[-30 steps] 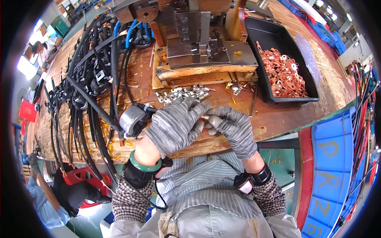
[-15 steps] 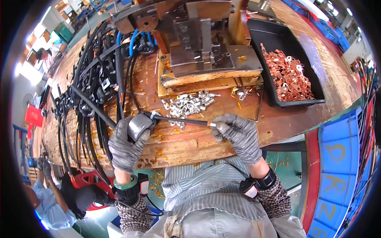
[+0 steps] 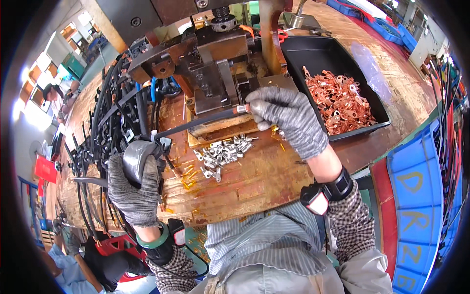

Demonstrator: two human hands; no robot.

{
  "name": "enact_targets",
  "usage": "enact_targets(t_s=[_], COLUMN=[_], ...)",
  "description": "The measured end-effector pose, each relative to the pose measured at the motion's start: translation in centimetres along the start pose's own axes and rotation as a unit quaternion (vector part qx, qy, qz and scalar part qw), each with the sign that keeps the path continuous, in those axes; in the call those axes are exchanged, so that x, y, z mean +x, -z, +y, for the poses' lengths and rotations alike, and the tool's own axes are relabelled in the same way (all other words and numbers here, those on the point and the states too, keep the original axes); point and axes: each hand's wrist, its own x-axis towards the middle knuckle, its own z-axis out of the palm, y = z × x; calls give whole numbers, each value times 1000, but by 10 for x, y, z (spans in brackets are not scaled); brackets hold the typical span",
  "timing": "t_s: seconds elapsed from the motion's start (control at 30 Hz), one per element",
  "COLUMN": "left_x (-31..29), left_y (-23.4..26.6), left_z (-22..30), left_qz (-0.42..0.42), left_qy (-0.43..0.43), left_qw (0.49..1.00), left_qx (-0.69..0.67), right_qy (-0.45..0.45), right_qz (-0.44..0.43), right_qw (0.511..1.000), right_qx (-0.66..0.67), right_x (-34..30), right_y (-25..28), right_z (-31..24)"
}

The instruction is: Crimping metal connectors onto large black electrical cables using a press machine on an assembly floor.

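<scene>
My gloved left hand (image 3: 133, 193) is closed around a coiled black cable (image 3: 137, 159) with a smooth, shiny outer face. From the coil a straight length of cable (image 3: 200, 121) runs right and slightly upward. Its end carries a silver terminal lug (image 3: 241, 109), which my gloved right hand (image 3: 292, 120) pinches between thumb and fingers. That end is at the front of the metal press (image 3: 210, 93), by its die; whether it touches the die I cannot tell. Below lies a pile of loose silver terminal lugs (image 3: 223, 153) on the wooden bench (image 3: 235, 196).
To the right, a black tray (image 3: 338, 46) holds copper lugs (image 3: 342, 103). Bundled black cables (image 3: 110, 112) cover the bench's left side. Yellow scraps (image 3: 188, 177) lie near my left hand. A blue crate (image 3: 416, 206) stands at right. Another person (image 3: 73, 267) works at lower left.
My right hand has lifted the cable end up and away from me to the press. My left hand, with the coil, has moved left and slightly nearer. The view has shifted, showing more of the press.
</scene>
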Motion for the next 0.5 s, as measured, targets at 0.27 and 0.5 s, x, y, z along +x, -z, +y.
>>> enact_targets(t_s=[0.27,0.5], left_x=[28,43], left_y=[-16,-26], left_z=[2,-14], left_qz=[-35,-28], left_qy=[33,38], left_qw=[995,998], left_qx=[85,44], right_qy=[-43,-51], right_qz=[-27,-23], right_qw=[999,998], right_qx=[17,21], right_x=[29,44], right_y=[11,10], right_z=[2,-1])
